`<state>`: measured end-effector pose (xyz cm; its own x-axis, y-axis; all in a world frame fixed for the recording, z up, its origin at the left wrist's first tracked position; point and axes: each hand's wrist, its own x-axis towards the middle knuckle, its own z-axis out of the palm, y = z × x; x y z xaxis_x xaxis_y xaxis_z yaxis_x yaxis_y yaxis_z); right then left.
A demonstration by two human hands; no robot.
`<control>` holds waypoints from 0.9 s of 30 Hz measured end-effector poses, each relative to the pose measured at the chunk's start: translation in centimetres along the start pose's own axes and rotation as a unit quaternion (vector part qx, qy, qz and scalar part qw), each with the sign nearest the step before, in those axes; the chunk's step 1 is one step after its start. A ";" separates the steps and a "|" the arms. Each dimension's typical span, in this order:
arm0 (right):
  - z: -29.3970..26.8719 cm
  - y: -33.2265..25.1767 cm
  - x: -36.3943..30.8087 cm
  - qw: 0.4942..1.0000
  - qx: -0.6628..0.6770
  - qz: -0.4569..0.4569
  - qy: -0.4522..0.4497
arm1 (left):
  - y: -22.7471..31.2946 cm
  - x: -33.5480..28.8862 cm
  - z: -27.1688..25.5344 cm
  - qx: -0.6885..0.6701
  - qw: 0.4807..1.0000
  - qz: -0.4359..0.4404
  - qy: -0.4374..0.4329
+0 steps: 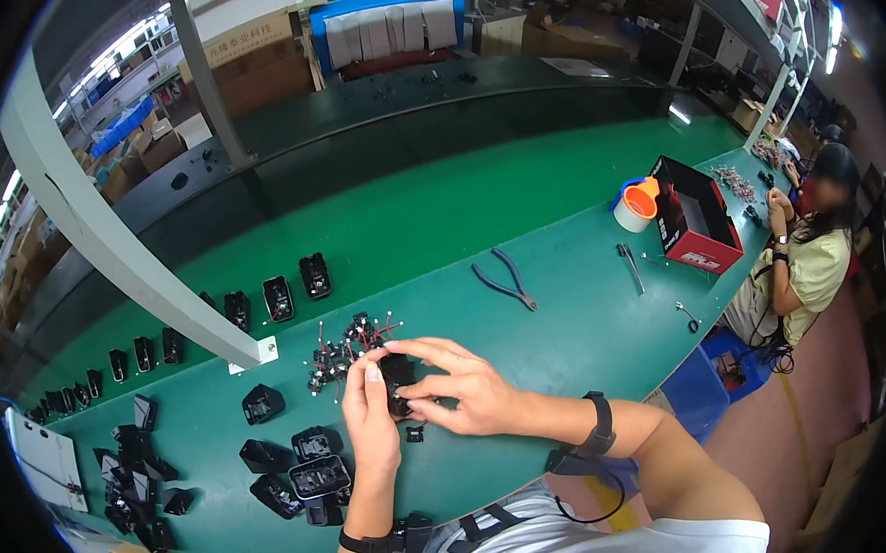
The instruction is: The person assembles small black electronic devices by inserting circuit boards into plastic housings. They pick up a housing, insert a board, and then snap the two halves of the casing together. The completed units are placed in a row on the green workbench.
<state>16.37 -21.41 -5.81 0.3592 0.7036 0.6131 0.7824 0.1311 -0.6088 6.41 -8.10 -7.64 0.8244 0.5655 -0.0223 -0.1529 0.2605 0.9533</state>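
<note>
A black plastic housing (397, 371) is held up between my two hands over the green workbench. My left hand (370, 415) grips it from the left side, thumb upright along its edge. From the right, my right hand (464, 391) closes on the same housing, its fingertips pressed at the opening; whatever is under them is too small to make out. Just below lies a small black part (414, 434) on the bench. Beyond my hands sits a heap of small black parts with red wires (352, 346). Several open black housings (320, 476) are grouped left of my left hand.
Blue-handled cutting pliers (508, 281) lie ahead. To the right are a red-and-black box (699, 223), a tape roll (637, 206) and scissors (688, 317). A grey post (141, 242) rises at left, near piled black parts (133, 483). A co-worker (807, 247) sits far right.
</note>
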 end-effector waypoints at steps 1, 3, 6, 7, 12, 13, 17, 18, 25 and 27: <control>-0.2 -0.3 0.2 1.000 0.009 -0.012 -0.011 | 0.0 0.2 -0.2 -0.012 1.000 0.008 0.005; -0.4 -0.6 0.0 0.999 -0.002 -0.026 -0.019 | 0.3 -0.2 0.2 0.000 0.999 0.032 0.011; -0.2 -0.7 0.0 0.999 -0.017 -0.043 -0.028 | 0.1 -0.1 0.0 0.025 0.997 0.064 0.015; -0.2 -1.0 0.0 0.999 -0.020 -0.040 -0.028 | 1.1 -0.8 0.6 0.013 0.999 0.043 0.011; -0.1 -0.3 -0.3 0.997 -0.034 -0.067 -0.015 | 0.0 -1.0 1.1 0.099 0.988 0.122 0.006; 0.0 -0.3 -0.2 0.997 -0.032 -0.064 0.000 | 0.3 -1.0 1.2 0.078 0.991 0.106 -0.007; -0.2 0.2 0.1 0.999 0.017 -0.042 0.011 | 1.0 -0.6 1.0 0.041 0.997 0.067 -0.019; -0.1 0.2 -0.1 0.998 0.062 0.012 0.014 | 1.0 -0.5 0.9 0.040 0.997 0.065 -0.016; -2.1 0.4 2.1 0.981 0.174 0.052 -0.073 | 1.7 -0.6 0.0 -0.047 0.997 0.008 -0.068; -2.2 1.5 3.9 0.989 0.133 -0.009 -0.064 | 2.3 -1.0 0.2 0.009 0.999 0.027 -0.033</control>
<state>20.06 -19.99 -3.22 0.2661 0.7793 0.5674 0.6200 0.3124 -0.7197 5.38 -8.19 -5.34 0.8494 0.5256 0.0481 -0.1885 0.2169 0.9578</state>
